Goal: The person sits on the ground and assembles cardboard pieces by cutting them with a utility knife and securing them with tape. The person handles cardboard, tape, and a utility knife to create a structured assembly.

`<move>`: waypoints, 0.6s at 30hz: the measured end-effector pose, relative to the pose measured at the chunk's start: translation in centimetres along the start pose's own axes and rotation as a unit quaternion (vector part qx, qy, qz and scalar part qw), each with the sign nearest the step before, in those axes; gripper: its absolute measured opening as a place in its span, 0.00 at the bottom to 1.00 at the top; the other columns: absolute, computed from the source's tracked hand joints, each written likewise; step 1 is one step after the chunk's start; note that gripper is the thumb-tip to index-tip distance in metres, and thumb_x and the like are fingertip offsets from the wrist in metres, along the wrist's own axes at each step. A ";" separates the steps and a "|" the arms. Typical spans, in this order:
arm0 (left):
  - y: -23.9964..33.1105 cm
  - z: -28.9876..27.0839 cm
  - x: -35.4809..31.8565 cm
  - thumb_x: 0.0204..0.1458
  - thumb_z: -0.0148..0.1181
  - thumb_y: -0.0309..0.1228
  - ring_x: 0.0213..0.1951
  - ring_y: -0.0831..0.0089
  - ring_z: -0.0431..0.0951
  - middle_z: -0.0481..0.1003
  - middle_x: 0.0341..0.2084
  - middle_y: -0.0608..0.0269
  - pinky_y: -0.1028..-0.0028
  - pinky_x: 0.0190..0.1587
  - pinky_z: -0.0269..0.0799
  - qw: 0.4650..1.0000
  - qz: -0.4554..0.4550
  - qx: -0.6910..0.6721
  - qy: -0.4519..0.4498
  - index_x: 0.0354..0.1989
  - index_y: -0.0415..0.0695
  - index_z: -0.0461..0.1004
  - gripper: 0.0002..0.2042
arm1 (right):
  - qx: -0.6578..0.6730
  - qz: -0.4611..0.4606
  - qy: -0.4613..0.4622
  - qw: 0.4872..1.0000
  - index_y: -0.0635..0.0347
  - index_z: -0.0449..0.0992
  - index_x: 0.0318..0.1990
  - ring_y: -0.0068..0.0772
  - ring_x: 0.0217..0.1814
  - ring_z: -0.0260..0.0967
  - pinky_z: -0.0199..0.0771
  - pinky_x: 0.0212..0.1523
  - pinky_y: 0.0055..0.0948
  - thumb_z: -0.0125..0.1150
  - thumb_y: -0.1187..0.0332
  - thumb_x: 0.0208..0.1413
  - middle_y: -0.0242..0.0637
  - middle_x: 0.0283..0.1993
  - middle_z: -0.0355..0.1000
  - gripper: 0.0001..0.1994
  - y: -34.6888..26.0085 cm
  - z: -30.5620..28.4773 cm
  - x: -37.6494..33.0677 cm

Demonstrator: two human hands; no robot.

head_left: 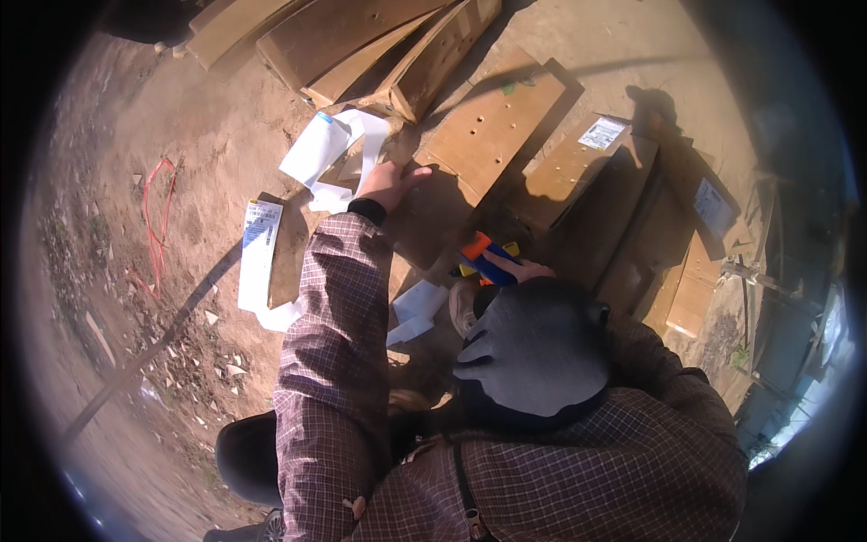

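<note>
My left hand (388, 186) reaches forward with its fingers apart, lying against a brown cardboard box (435, 217) partly in shadow. White paper or film (316, 150) lies curled just left of the fingers, over the cardboard's edge. Lower and to the right, my right hand (526, 269) is closed around a blue-and-orange handheld tool (495, 263) with yellow parts. Its exact kind is not clear. A grey-and-black cap (546, 348) covers much of my right forearm. Another crumpled white sheet (418, 309) lies between my arms, near a shoe.
Long cardboard boxes (361, 36) are stacked at the far side. Beyond my hands lies a flat box with small holes (492, 126). More labelled boxes (578, 172) lie at the right. A narrow labelled strip (260, 244) and orange cord (155, 212) lie on dirt at the left.
</note>
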State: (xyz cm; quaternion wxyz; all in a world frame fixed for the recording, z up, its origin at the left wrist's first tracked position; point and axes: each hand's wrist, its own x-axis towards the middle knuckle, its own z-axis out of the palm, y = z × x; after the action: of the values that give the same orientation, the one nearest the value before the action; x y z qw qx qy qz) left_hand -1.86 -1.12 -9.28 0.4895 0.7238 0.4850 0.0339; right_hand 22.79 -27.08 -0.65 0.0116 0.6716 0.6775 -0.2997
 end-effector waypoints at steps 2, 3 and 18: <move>-0.2 0.5 0.7 0.55 0.57 0.66 0.41 0.47 0.82 0.81 0.34 0.43 0.58 0.47 0.75 1.000 0.001 -0.001 0.007 0.40 0.34 0.81 0.37 | -0.031 -0.036 0.036 0.998 0.37 0.78 0.56 0.49 0.38 0.80 0.81 0.42 0.41 0.70 0.55 0.49 0.46 0.40 0.79 0.24 -1.7 0.8 4.7; -0.7 0.9 1.3 0.55 0.57 0.66 0.41 0.48 0.81 0.81 0.33 0.43 0.58 0.47 0.74 0.999 -0.003 -0.047 0.001 0.41 0.33 0.80 0.38 | -0.047 -0.048 0.041 0.997 0.38 0.79 0.55 0.48 0.38 0.81 0.81 0.42 0.41 0.70 0.55 0.48 0.46 0.39 0.80 0.23 -2.4 1.1 6.9; 5.4 12.9 -12.1 0.55 0.60 0.28 0.70 0.49 0.63 0.61 0.70 0.48 0.48 0.67 0.63 0.983 0.055 0.156 0.080 0.75 0.69 0.55 0.39 | 0.019 -0.252 -0.037 0.967 0.49 0.85 0.46 0.41 0.44 0.76 0.76 0.46 0.36 0.71 0.62 0.53 0.38 0.42 0.73 0.12 -5.3 -16.0 14.3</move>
State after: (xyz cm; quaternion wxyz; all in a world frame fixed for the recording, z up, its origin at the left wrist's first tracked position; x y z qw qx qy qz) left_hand 2.11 -18.98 -6.77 0.3270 0.8119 0.4817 0.0425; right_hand 22.78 -6.97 8.58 -0.0522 0.4676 0.8181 -0.3307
